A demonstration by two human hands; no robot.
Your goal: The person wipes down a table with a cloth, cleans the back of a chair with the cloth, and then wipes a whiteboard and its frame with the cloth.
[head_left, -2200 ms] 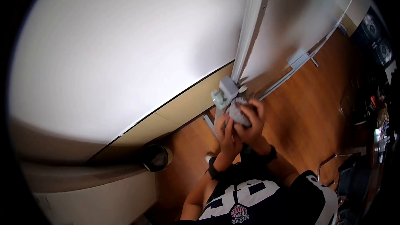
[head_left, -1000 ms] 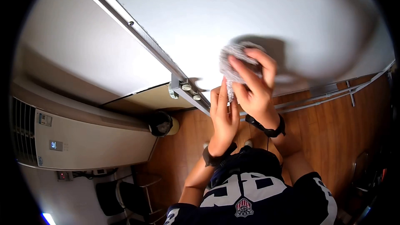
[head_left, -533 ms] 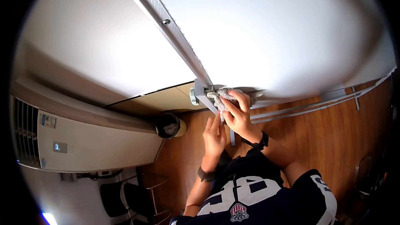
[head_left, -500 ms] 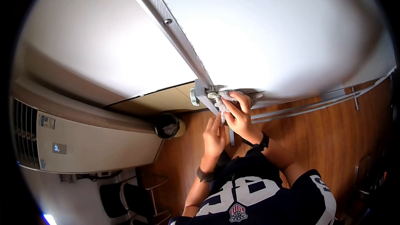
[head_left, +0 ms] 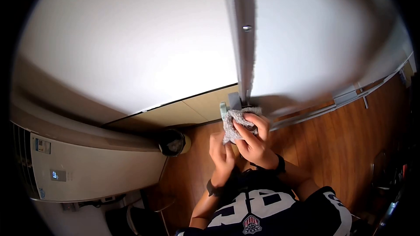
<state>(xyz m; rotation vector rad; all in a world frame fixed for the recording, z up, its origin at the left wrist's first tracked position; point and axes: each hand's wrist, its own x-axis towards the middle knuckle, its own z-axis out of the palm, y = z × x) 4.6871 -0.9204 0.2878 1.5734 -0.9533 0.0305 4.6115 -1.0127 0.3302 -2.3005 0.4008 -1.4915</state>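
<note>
A crumpled grey knit cloth (head_left: 235, 121) is bunched between my hands, just below the foot of a metal frame bar (head_left: 246, 52). My right hand (head_left: 257, 143) grips the cloth from the right, its fingers bent over the folds. My left hand (head_left: 222, 152) pinches the cloth's lower left edge between thumb and fingers. Behind the cloth are a grey bracket (head_left: 235, 99) at the bar's end and a pale green round knob (head_left: 223, 108). Whether the cloth touches the bracket I cannot tell.
Large white panels flank the bar, including the right white panel (head_left: 315, 39). On the left stand a white air conditioner (head_left: 100, 166) and a lined trash bin (head_left: 187, 143). Metal rails (head_left: 315, 112) run low on the right above the wooden floor (head_left: 337, 148). A dark chair (head_left: 118, 220) is lower left.
My view has swung, so the bar now stands nearly upright in it. The cloth, earlier mostly under my right hand at the bar's end, now shows as a bunch between both hands.
</note>
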